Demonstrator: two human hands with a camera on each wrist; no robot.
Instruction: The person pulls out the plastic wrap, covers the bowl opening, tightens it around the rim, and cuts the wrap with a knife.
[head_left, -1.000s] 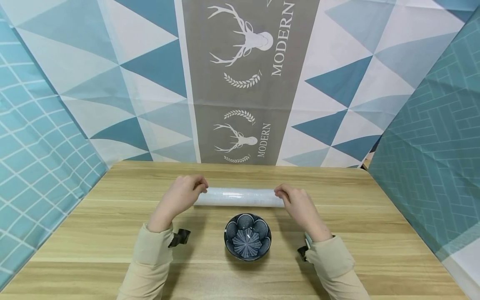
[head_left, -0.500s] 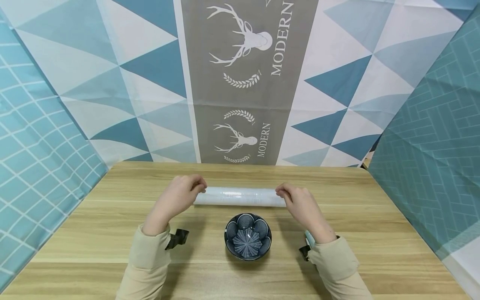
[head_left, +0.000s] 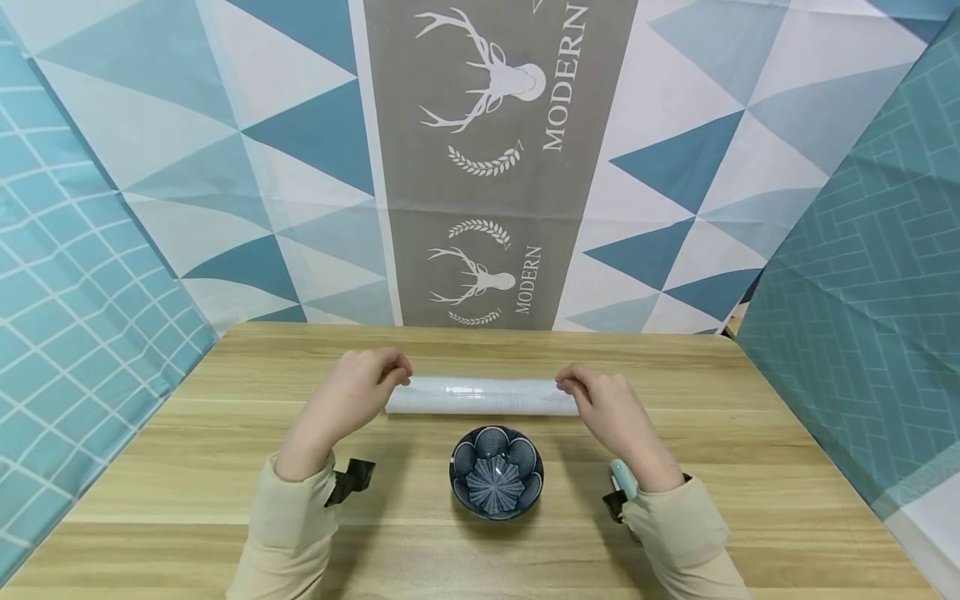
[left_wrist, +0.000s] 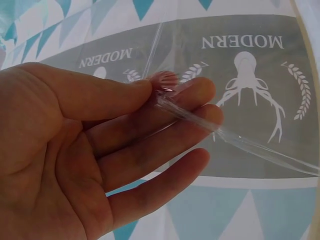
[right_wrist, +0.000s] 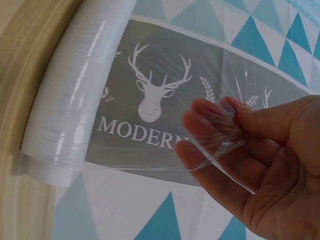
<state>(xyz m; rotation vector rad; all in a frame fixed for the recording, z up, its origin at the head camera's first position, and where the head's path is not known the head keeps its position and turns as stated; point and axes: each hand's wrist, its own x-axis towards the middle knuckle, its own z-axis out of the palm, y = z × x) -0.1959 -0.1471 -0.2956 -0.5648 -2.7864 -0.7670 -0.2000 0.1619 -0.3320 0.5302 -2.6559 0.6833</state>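
Note:
A roll of clear plastic wrap (head_left: pixel 483 397) lies crosswise on the wooden table, behind a dark blue patterned bowl (head_left: pixel 496 473). My left hand (head_left: pixel 357 390) is raised at the roll's left end; its thumb and forefinger pinch a corner of the plastic wrap (left_wrist: pixel 240 141), which is bunched into a thin strand. At the other end my right hand (head_left: pixel 605 408) pinches the sheet between thumb and fingers. In the right wrist view, the see-through film (right_wrist: pixel 145 145) stretches from the roll to those fingertips. The bowl stands upright between both forearms, touched by neither hand.
The table (head_left: pixel 150 483) ends at a patterned backdrop (head_left: pixel 480 167) with deer prints. Blue tiled-print sheets hang at left and right. Black straps (head_left: pixel 352 481) stick out from the wrists near the sleeves.
The right hand has shifted slightly to the right and the left hand slightly to the left, both still pinching the plastic wrap. The bowl has stayed in place.

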